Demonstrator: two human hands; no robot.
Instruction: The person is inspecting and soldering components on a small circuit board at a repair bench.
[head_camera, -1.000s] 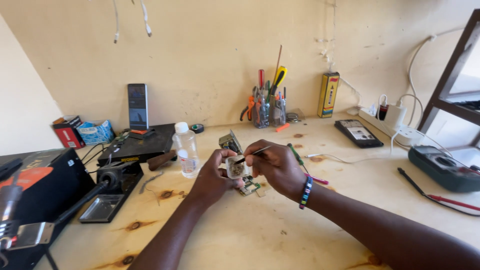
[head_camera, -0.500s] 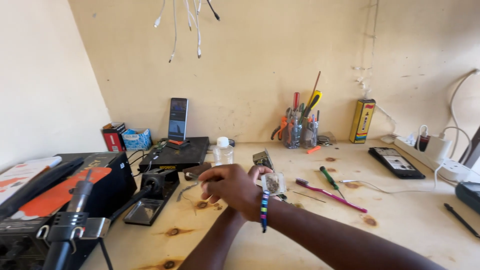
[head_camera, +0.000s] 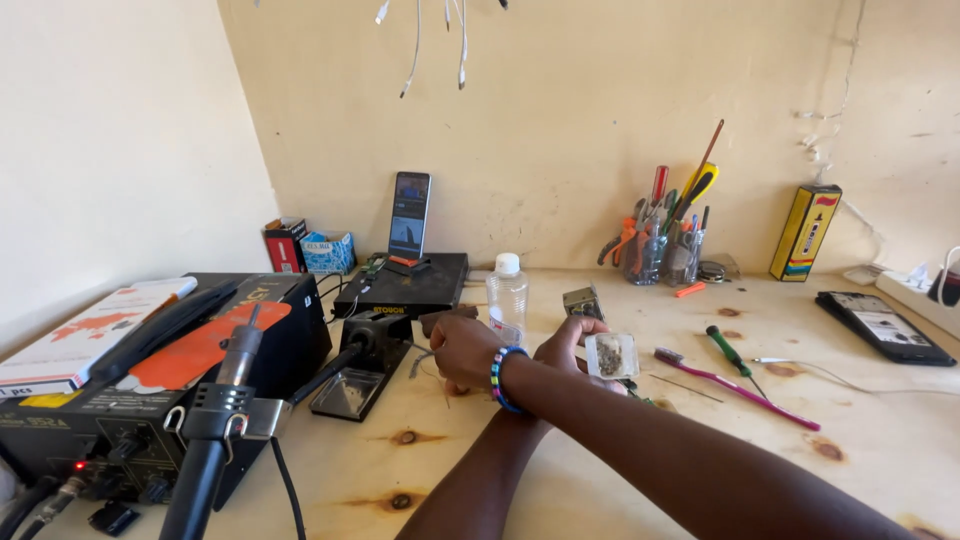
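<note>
Two bare forearms crossed over a pale wooden workbench (head_camera: 620, 470). Right hand (head_camera: 465, 350), with a beaded bracelet (head_camera: 497, 378) at the wrist, reaching across to the left, knuckles up and fingers curled down toward the bench just right of the soldering iron stand (head_camera: 365, 365); whether anything is pinched beneath cannot be told. Left hand (head_camera: 568, 345) passing under the right forearm, fingers closed around a small clear square container (head_camera: 611, 354) with dark bits inside, held up off the bench near the middle. Small grey metal part (head_camera: 582, 302) just behind that hand; whether gripped or merely standing there cannot be told.

Clear plastic bottle (head_camera: 508, 295) with white cap upright just beyond the hands. Black rework station (head_camera: 150, 390) at near left, its hot-air wand (head_camera: 215, 420) hanging in front. Phone (head_camera: 409, 215) propped upright on a black box (head_camera: 405, 285) at far centre. Jar of tools (head_camera: 665, 245) by the wall, far right. Yellow carton (head_camera: 805, 232) upright further right. Green-handled screwdriver (head_camera: 727, 348) and pink-handled brush (head_camera: 730, 385) lying right of the hands. Dark tablet (head_camera: 880, 328) flat at the far right edge.
</note>
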